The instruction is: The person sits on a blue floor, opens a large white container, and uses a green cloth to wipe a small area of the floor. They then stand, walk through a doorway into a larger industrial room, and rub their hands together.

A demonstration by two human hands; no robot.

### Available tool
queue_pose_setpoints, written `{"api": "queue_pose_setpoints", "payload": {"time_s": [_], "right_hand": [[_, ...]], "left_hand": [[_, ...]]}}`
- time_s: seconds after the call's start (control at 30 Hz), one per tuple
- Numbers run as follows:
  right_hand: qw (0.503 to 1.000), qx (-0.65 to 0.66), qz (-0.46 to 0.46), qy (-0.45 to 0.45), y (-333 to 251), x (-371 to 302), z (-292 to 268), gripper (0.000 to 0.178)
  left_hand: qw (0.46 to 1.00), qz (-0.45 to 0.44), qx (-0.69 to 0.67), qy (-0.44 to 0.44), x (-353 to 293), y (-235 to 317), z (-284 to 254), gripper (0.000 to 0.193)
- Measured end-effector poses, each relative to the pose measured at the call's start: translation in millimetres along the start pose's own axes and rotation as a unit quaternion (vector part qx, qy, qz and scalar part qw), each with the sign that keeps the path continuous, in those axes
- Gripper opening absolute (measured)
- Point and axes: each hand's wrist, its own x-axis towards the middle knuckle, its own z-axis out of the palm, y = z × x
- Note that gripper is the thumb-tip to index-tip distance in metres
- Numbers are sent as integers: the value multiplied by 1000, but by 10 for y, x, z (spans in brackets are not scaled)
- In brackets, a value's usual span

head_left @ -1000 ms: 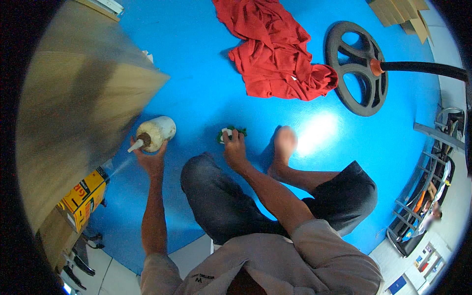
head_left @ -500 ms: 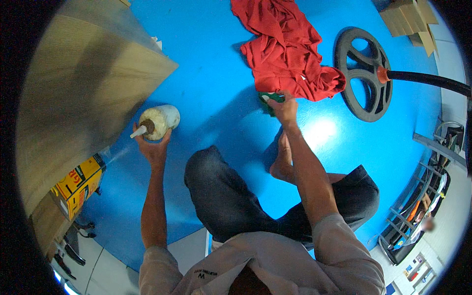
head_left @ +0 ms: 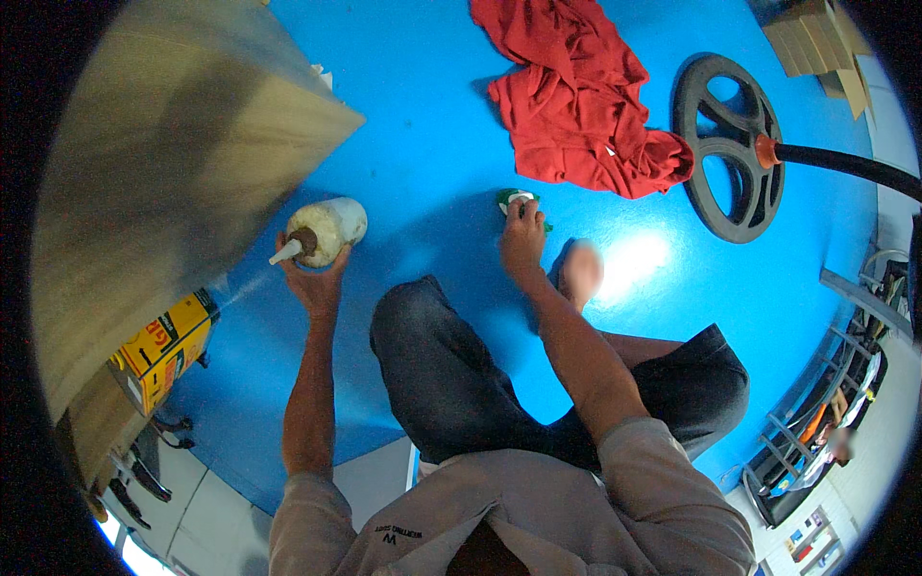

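Note:
My left hand (head_left: 317, 283) is closed around the lower end of a whitish squeeze bottle (head_left: 331, 228). The bottle is stained, with a brown collar, and its pale nozzle points toward the lower left. Over the blue surface (head_left: 432, 173), my right hand (head_left: 523, 245) has its fingers curled on a small green and white item (head_left: 515, 198). Most of that item is covered by the fingers, so its kind cannot be made out. A crumpled red cloth (head_left: 576, 106) lies just beyond the right hand, apart from it.
At the far right lies a dark spoked round base (head_left: 715, 134) with a black pole. A wooden panel (head_left: 202, 125) fills the upper left, with a yellow box (head_left: 168, 341) below it. Cardboard (head_left: 812, 43) stands at the upper right. My bare foot (head_left: 581, 269) rests near the right hand.
My right hand has drawn back and to the left, away from the red cloth, with the green and white item. The left hand still holds the bottle. The whole view has shifted slightly.

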Motion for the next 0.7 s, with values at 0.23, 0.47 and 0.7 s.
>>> {"api": "queue_pose_setpoints", "payload": {"time_s": [0.23,0.47,0.7], "right_hand": [[992,102,25,-75,-307,-276,-71,35],[834,437,172,-290,-285,-293,-309,41],[564,682,308,-350,550,627,-792,42]], "left_hand": [[1000,0,-9,12,19,27,42,110],[1000,0,-16,13,2,67,77,110],[998,-60,-26,-8,2,229,37,109]]}}
